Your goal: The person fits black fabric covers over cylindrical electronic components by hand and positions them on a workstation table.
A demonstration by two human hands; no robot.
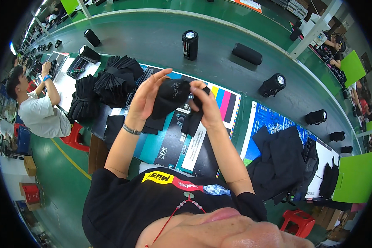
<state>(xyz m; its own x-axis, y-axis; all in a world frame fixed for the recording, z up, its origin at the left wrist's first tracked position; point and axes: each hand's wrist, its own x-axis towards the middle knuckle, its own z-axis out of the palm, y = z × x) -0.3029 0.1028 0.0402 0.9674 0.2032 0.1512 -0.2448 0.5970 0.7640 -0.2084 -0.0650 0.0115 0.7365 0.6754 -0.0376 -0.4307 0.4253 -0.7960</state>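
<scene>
From where I stand, the person's left hand (142,99) is raised with the fingers stretched apart, the palm beside a black cloth pouch (169,97); whether its thumb supports the cloth from behind, I cannot tell. The right hand (204,103) has the thumb and fingers closed together on the pouch's right edge, maybe so that the soft cloth does not sag. The pouch is above the worktable, in front of the chest, with its small grey print turned upward.

To the left lie a fanned bundle (118,78) and a second bundle (84,99) of black cloth, it seems gathered at the middle to keep the pieces in order. On the right is a loose heap of black cloth (277,161).

The table is covered by printed sheets (226,103) with colour bars, perhaps for protection. Beyond it runs a dark conveyor belt (144,41), carrying an upright cylindrical speaker (190,46) and another lying on its side (247,53). A co-worker (41,113) in a white shirt sits at the left, above a green floor (66,182).
</scene>
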